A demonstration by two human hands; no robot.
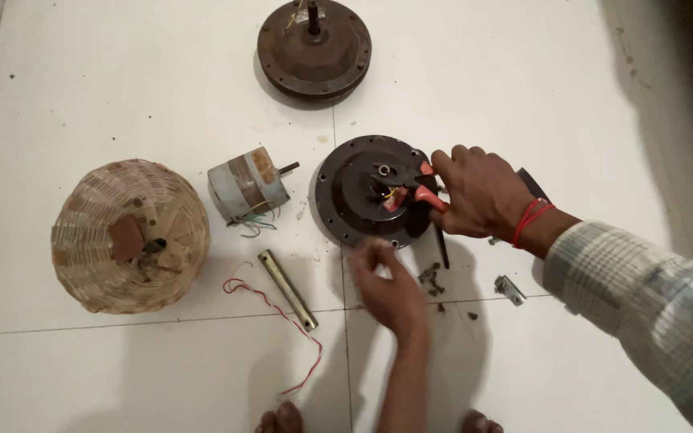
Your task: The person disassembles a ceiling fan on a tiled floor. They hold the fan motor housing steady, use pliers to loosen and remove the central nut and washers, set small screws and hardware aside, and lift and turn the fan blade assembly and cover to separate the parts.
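Fan motor housing under disassembly on the tiled floor.

The right hand (479,195) clamps red-handled pliers (425,192) at the centre of the dark motor housing (370,192); the left hand (387,281), fingertips pinched, hovers near loose screws (431,277). Next move likely needs steady leverage.

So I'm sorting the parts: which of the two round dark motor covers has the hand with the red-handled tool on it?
The nearer cover, centre floor: the right hand holds red-handled pliers on it. The far cover lies untouched.
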